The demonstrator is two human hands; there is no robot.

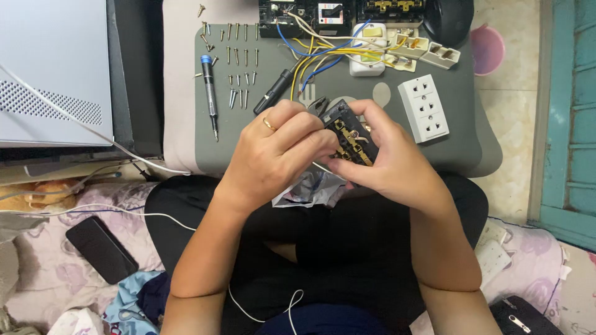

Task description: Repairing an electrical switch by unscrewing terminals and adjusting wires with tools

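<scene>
Nearest the camera were the person's two bare forearms, rising from a lap in dark clothing toward the hands. The left hand point(273, 152), with a gold ring point(269, 124) on one finger, was curled with its fingers point(298, 127) pressed together around the left side of a black socket module point(347, 133). The right hand point(388, 161) cupped the same module from the right and below, its fingers closed on it and the thumb lying along the lower edge. The module sat between both sets of fingertips, tilted, with its brass contact strips point(352, 144) facing up. Whether a tool tip showed just above the left fingertips could not be told for certain.

Just below the fingers lay a crumpled clear plastic bag point(304, 189) on the lap. Beyond the fingers stretched a grey tray point(459, 149). To the left of the left fingers, on that tray, lay a blue-capped screwdriver point(210, 93) and rows of small screws point(239, 62). A black pen-shaped tool point(273, 92) lay just above the left knuckles. Straight beyond the fingers ran a tangle of yellow, blue and white wires point(323, 53) toward white terminal parts. To the right of the right fingers, apart from them, rested a white socket faceplate point(423, 107). Well to the left near the forearm lay a black phone point(101, 248).
</scene>
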